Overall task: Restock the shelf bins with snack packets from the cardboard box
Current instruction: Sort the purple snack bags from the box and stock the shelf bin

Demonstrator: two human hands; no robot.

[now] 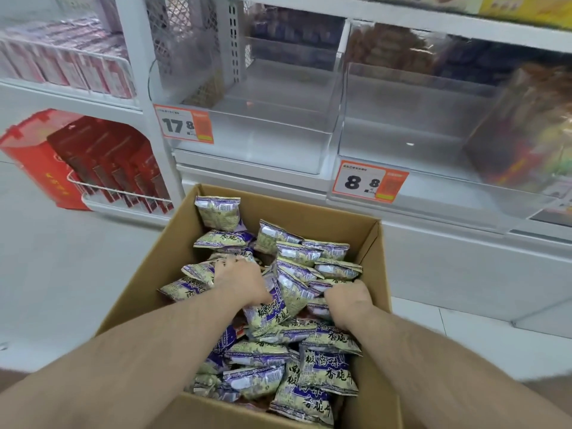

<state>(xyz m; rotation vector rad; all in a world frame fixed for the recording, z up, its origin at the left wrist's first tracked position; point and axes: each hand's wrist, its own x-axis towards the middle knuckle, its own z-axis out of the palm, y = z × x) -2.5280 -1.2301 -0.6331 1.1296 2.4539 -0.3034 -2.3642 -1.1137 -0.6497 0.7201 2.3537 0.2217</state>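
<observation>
White metal shelving (145,88) against pale grey tiled floor (62,258). Left bay: pink boxes (62,60) on upper shelf, red boxes (102,162) behind wire rail below. Orange price tags (185,125), 17.8 and 8.8. Yellow packaging (526,7) top right. Even, bright lighting.

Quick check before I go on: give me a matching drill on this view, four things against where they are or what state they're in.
Things:
1. cardboard box
2. bin with the 17.8 price tag
3. red boxes
4. left hand

Places or states:
A. standing in a wire rack on the low shelf at far left
B. clear, no purple packets in it
C. open-topped, piled with purple and cream snack packets
D. dug in among the packets

Pairs: 1-C, 2-B, 3-A, 4-D
</observation>
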